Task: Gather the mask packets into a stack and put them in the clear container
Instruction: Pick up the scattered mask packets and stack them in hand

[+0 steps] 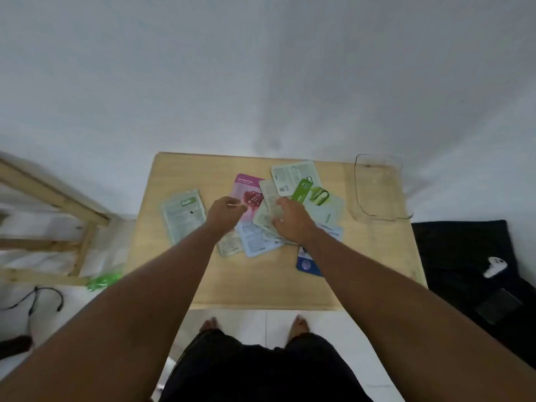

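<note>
Several mask packets lie spread over a small wooden table (pixel 261 285). A pink packet (pixel 250 189) sits in the middle, and my left hand (pixel 223 214) pinches its near edge. My right hand (pixel 291 221) rests on a pale green packet (pixel 268 211) in an overlapping pile. That pile holds a green aloe packet (pixel 316 195), a white packet (pixel 293 175) and a light blue packet (pixel 255 239). A grey-green packet (pixel 181 214) lies apart at the left. A dark blue packet (pixel 306 264) shows under my right forearm. The clear container (pixel 377 187) stands empty at the table's far right corner.
A wooden frame (pixel 58 204) stands left of the table, with a green object (pixel 104 281) and a black cable (pixel 37 300) on the floor. A black cloth (pixel 464 256) with a white controller (pixel 494 266) lies to the right. My bare feet are below the table's near edge.
</note>
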The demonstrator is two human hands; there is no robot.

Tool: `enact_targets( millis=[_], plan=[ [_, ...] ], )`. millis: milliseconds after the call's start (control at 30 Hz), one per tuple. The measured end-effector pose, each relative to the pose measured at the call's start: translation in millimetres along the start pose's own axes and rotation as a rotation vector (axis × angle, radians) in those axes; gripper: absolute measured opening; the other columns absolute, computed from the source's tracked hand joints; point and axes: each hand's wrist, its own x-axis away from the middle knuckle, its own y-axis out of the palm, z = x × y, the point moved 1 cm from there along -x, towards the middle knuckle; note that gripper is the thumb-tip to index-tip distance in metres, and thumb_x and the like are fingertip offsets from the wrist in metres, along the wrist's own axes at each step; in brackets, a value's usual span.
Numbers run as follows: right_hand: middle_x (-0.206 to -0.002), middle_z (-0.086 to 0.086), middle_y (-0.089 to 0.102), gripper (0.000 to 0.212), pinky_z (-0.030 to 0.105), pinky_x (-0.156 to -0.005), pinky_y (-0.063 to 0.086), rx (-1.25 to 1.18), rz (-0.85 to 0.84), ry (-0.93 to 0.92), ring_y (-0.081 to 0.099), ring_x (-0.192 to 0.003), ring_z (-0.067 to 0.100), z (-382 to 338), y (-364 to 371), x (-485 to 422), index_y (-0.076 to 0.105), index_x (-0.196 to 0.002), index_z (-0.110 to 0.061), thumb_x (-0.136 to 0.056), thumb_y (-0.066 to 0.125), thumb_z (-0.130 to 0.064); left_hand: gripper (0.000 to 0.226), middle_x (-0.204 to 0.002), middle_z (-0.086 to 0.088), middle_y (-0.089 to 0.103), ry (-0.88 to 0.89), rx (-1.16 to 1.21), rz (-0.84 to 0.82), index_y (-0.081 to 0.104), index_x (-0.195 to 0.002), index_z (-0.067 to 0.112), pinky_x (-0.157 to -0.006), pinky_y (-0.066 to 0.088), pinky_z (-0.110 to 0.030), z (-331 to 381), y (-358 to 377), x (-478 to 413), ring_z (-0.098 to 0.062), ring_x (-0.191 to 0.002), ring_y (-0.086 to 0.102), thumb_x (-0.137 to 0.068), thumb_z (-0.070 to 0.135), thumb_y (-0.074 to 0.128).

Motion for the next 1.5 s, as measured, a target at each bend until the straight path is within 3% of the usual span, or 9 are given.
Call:
enact_targets(
  millis=[100,233,500,767,867,1067,1200,1400,1500],
  plan=[
    [-0.128,0.017,0.056,0.055,0.042,-0.097,0.047,0.049,0.049,0.068,0.052,-0.122,0.034,-6,13,-10,0.050,-0.133,-0.007,-0.087,0.071,-0.030,0.033,-0.110,-0.014,0.069,-0.160,0.248,-0.035,0.061,-0.119,0.009,-0.067,0.056,-0.034,-15,3,-7,-0.023,-0.089,0.068,-0.091,0.026,0.068],
    [-0.122,0.013,0.059,0.051,0.043,-0.090,0.053,0.226,0.090,0.149,0.055,-0.117,0.031,-13,22,-23,0.058,-0.121,-0.008,-0.082,0.075,-0.037,0.032,-0.110,-0.013,0.069,-0.257,0.470,-0.121,0.060,-0.119,0.008,-0.087,0.056,-0.048,-26,9,-14,-0.028,-0.094,0.068,-0.094,0.027,0.065],
    [-0.102,0.016,0.066,0.025,0.040,-0.076,0.053,0.283,0.136,0.161,0.061,-0.102,0.033,-11,24,-29,0.066,-0.104,-0.002,-0.092,0.056,-0.023,0.034,-0.117,-0.014,0.069,-0.310,0.616,-0.161,0.058,-0.124,0.011,-0.074,0.056,-0.040,-28,11,-19,-0.030,-0.094,0.067,-0.095,0.029,0.062],
    [-0.072,0.002,0.060,0.012,0.027,-0.049,0.041,-0.204,0.528,0.063,0.053,-0.057,0.014,-20,6,-9,0.056,-0.095,-0.006,-0.095,0.054,-0.018,0.025,-0.123,-0.009,0.066,-0.224,0.632,-0.180,0.063,-0.111,0.022,-0.089,0.056,-0.049,-12,4,-10,-0.029,-0.114,0.064,-0.090,0.031,0.072],
    [-0.078,0.003,0.060,0.009,0.011,-0.055,0.040,-0.517,0.694,0.127,0.050,-0.057,0.003,-31,-4,-2,0.059,-0.095,0.000,-0.092,0.056,-0.008,0.018,-0.112,-0.001,0.062,-0.193,0.565,-0.190,0.064,-0.101,0.026,-0.092,0.053,-0.050,4,4,-3,-0.026,-0.109,0.058,-0.088,0.034,0.073],
    [-0.093,-0.004,0.067,0.005,0.047,-0.079,0.061,-0.906,0.521,0.346,0.070,-0.087,0.019,-34,3,4,0.058,-0.087,-0.030,-0.084,0.057,-0.027,0.017,-0.103,-0.003,0.066,-0.080,0.632,-0.224,0.063,-0.100,0.022,-0.067,0.058,-0.037,14,6,10,-0.024,-0.088,0.068,-0.088,0.019,0.074],
    [-0.097,0.006,0.069,0.010,0.037,-0.062,0.064,-0.980,0.410,0.403,0.070,-0.083,0.019,-28,5,17,0.062,-0.100,-0.013,-0.091,0.061,-0.015,0.020,-0.104,-0.004,0.066,-0.049,0.651,-0.117,0.067,-0.096,0.020,-0.077,0.061,-0.044,6,9,15,-0.023,-0.089,0.067,-0.087,0.003,0.072],
    [-0.100,0.000,0.072,0.023,0.039,-0.075,0.061,-0.692,0.272,0.335,0.071,-0.086,0.018,3,-5,20,0.066,-0.105,-0.022,-0.091,0.063,-0.040,0.027,-0.116,-0.016,0.067,0.029,0.570,-0.109,0.073,-0.101,0.018,-0.093,0.056,-0.050,-3,11,12,-0.026,-0.093,0.066,-0.090,-0.005,0.064],
    [-0.109,0.002,0.071,0.026,0.036,-0.085,0.056,-0.437,0.308,0.265,0.068,-0.096,0.019,31,-21,14,0.063,-0.115,-0.018,-0.092,0.063,-0.031,0.028,-0.112,-0.016,0.069,0.034,0.506,-0.126,0.076,-0.100,0.018,-0.094,0.055,-0.049,-2,13,10,-0.029,-0.093,0.065,-0.091,-0.004,0.062]
  ],
)
